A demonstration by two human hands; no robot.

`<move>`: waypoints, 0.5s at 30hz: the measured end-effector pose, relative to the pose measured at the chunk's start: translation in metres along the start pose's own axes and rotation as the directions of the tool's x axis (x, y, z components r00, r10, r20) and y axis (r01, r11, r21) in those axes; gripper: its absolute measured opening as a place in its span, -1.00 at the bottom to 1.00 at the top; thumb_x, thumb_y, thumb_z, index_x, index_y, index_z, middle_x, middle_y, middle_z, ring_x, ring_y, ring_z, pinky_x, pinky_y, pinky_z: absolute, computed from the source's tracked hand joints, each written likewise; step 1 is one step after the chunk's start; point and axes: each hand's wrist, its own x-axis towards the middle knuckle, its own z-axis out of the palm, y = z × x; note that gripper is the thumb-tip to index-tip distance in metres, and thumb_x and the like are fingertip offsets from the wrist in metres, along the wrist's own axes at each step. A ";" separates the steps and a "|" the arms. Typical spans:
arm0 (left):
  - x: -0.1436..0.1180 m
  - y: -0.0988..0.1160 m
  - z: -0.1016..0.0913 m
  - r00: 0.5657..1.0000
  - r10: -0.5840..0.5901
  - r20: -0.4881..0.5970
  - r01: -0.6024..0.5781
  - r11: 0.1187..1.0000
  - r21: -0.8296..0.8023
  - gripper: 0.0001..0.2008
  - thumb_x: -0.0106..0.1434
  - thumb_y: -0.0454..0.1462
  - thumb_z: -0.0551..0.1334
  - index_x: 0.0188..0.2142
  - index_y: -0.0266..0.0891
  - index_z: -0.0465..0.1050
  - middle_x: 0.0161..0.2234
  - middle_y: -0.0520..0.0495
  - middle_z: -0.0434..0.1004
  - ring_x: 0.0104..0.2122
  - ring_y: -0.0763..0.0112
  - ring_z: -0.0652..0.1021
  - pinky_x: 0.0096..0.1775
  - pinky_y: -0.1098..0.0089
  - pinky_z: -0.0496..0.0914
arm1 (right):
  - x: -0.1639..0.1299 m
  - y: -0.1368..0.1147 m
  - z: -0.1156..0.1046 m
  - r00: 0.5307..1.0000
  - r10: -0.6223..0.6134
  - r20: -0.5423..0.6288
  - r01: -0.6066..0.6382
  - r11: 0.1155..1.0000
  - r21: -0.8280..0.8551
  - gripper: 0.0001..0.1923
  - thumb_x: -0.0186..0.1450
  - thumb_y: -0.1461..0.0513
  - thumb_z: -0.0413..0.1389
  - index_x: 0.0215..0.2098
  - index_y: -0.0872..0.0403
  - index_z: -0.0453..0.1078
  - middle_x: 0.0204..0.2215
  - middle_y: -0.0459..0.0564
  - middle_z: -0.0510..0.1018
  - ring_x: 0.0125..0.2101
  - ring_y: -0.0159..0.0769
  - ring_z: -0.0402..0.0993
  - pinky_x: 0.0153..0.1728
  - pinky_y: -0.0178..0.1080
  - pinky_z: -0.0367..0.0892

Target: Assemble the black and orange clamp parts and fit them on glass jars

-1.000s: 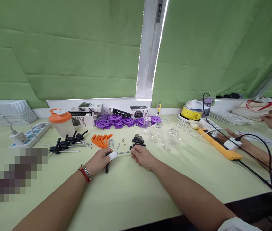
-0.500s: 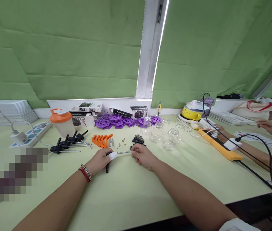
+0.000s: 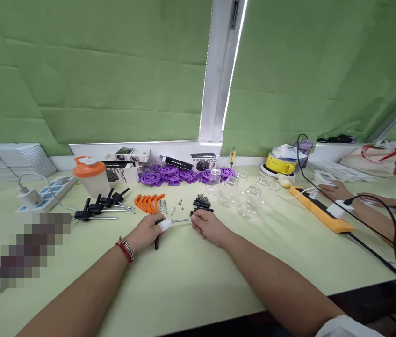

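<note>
My left hand [image 3: 147, 232] is closed around a black part [image 3: 156, 242] with a thin metal rod [image 3: 181, 220]. A white wrapping covers its thumb. My right hand [image 3: 207, 226] pinches the far end of that rod; whatever small piece may sit between its fingertips is hidden. Several like black parts with metal rods [image 3: 95, 209] lie to the left. Beyond my hands are orange levers [image 3: 148, 203], metal pins [image 3: 163, 207], small brass-coloured pieces [image 3: 180, 203], and black pieces with springs [image 3: 202, 202].
Purple wheel-shaped parts [image 3: 169, 174] and cup holder boxes [image 3: 204, 162] line the back. Clear glass jars [image 3: 248, 206] stand right of my hands. An orange power strip [image 3: 324, 215] with cables lies further right, near another person's hands [image 3: 336, 191]. A shaker cup [image 3: 90, 178] stands left.
My hands keep the same hold on the rod and have hardly moved. At the right, the other person's hands have shifted, one coming closer to the other.
</note>
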 end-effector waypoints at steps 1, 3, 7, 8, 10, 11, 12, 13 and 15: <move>0.000 0.000 0.000 1.000 0.002 -0.001 -0.002 1.000 0.002 -0.60 0.08 0.07 0.13 -0.52 -0.23 0.27 -0.60 0.10 0.21 -0.59 0.49 0.21 -0.54 0.46 0.13 | 0.000 0.000 0.000 1.000 -0.003 -0.001 0.003 1.000 -0.002 -0.76 0.22 0.09 0.01 -0.48 0.08 0.20 -0.66 -0.18 0.27 -0.67 -0.51 0.11 -0.70 -0.43 0.08; 0.000 0.001 0.000 1.000 0.005 -0.002 -0.005 1.000 0.008 -0.61 0.09 0.06 0.13 -0.53 -0.23 0.27 -0.60 0.10 0.21 -0.59 0.49 0.22 -0.54 0.46 0.13 | 0.000 0.000 0.001 1.000 -0.008 -0.004 0.008 1.000 -0.010 -0.77 0.23 0.10 -0.01 -0.48 0.08 0.21 -0.65 -0.18 0.28 -0.66 -0.50 0.12 -0.70 -0.43 0.09; -0.001 0.001 0.000 1.000 0.004 0.002 -0.004 1.000 0.015 -0.62 0.11 0.05 0.12 -0.52 -0.24 0.27 -0.59 0.10 0.21 -0.58 0.49 0.22 -0.53 0.46 0.14 | -0.001 -0.002 0.002 1.000 0.007 -0.014 -0.007 1.000 -0.025 -0.77 0.25 0.12 -0.03 -0.49 0.09 0.20 -0.65 -0.17 0.27 -0.66 -0.51 0.12 -0.69 -0.43 0.09; -0.001 0.000 0.000 1.000 0.001 0.004 -0.001 1.000 0.013 -0.62 0.11 0.05 0.12 -0.51 -0.24 0.27 -0.59 0.10 0.20 -0.58 0.48 0.23 -0.53 0.46 0.15 | -0.001 -0.003 0.002 1.000 0.008 -0.014 -0.009 1.000 -0.027 -0.77 0.25 0.12 -0.04 -0.49 0.09 0.20 -0.65 -0.17 0.27 -0.66 -0.51 0.12 -0.69 -0.43 0.09; -0.001 0.000 0.000 1.000 -0.005 0.008 0.005 1.000 0.005 -0.62 0.12 0.04 0.12 -0.51 -0.23 0.26 -0.58 0.10 0.20 -0.57 0.48 0.23 -0.53 0.46 0.15 | -0.001 -0.003 0.001 1.000 0.009 -0.012 -0.009 1.000 -0.027 -0.76 0.25 0.12 -0.04 -0.49 0.09 0.20 -0.65 -0.17 0.27 -0.66 -0.51 0.12 -0.70 -0.43 0.09; -0.001 0.000 0.000 1.000 -0.006 0.008 0.006 1.000 0.000 -0.62 0.13 0.04 0.12 -0.51 -0.23 0.26 -0.58 0.10 0.19 -0.57 0.48 0.23 -0.53 0.46 0.15 | -0.001 -0.002 0.001 1.000 0.009 -0.014 -0.009 1.000 -0.024 -0.75 0.25 0.11 -0.04 -0.49 0.09 0.20 -0.64 -0.16 0.28 -0.66 -0.51 0.12 -0.70 -0.43 0.09; -0.001 0.000 0.000 1.000 -0.005 0.006 0.005 1.000 -0.003 -0.62 0.13 0.04 0.12 -0.51 -0.23 0.25 -0.58 0.10 0.19 -0.57 0.48 0.23 -0.52 0.46 0.15 | 0.000 -0.001 0.001 1.000 0.007 -0.015 -0.007 1.000 -0.015 -0.76 0.25 0.10 -0.04 -0.48 0.09 0.21 -0.63 -0.16 0.29 -0.66 -0.51 0.12 -0.70 -0.43 0.09; -0.001 0.000 0.000 1.000 -0.003 0.005 0.003 1.000 -0.006 -0.63 0.13 0.04 0.12 -0.52 -0.23 0.25 -0.59 0.10 0.19 -0.57 0.48 0.23 -0.52 0.46 0.15 | 0.001 0.001 0.000 1.000 0.003 -0.013 -0.003 1.000 0.000 -0.76 0.25 0.09 -0.03 -0.45 0.09 0.21 -0.60 -0.15 0.30 -0.66 -0.51 0.13 -0.71 -0.43 0.09; -0.001 0.000 0.001 1.000 -0.001 0.003 0.001 1.000 -0.010 -0.62 0.13 0.03 0.12 -0.53 -0.24 0.24 -0.59 0.11 0.18 -0.57 0.49 0.23 -0.52 0.46 0.15 | 0.002 0.004 -0.002 1.000 -0.012 -0.001 0.012 0.999 0.038 -0.80 0.23 0.09 0.00 -0.36 0.07 0.22 -0.55 -0.15 0.33 -0.64 -0.52 0.16 -0.71 -0.43 0.10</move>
